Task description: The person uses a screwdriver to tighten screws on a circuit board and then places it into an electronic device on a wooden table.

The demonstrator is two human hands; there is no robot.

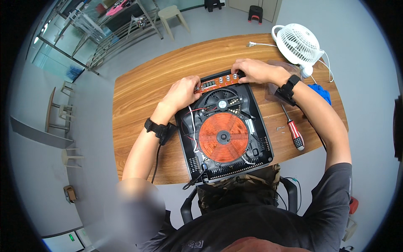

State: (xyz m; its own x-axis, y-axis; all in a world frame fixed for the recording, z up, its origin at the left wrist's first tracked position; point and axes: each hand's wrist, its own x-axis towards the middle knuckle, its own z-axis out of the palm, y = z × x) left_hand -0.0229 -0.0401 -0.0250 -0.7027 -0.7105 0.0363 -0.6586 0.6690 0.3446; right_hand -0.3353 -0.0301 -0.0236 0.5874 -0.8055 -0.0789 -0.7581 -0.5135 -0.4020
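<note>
An opened induction cooker lies in front of me, its near end at the table's front edge. Inside its black housing sit a round copper coil and, beyond it, a black cooling fan. Along the far end runs an orange control circuit board with a small digit display and several round silvery parts. My left hand is closed at the board's left end, fingertips partly hidden. The right hand grips the opposite end, fingers bent over the housing's far corner. Thin white and red wires run beside the coil.
A red-and-white-handled screwdriver and small screws lie right of the cooker. A clear plastic container is partly under my right forearm. Beyond are a blue cloth and a white fan with its plug.
</note>
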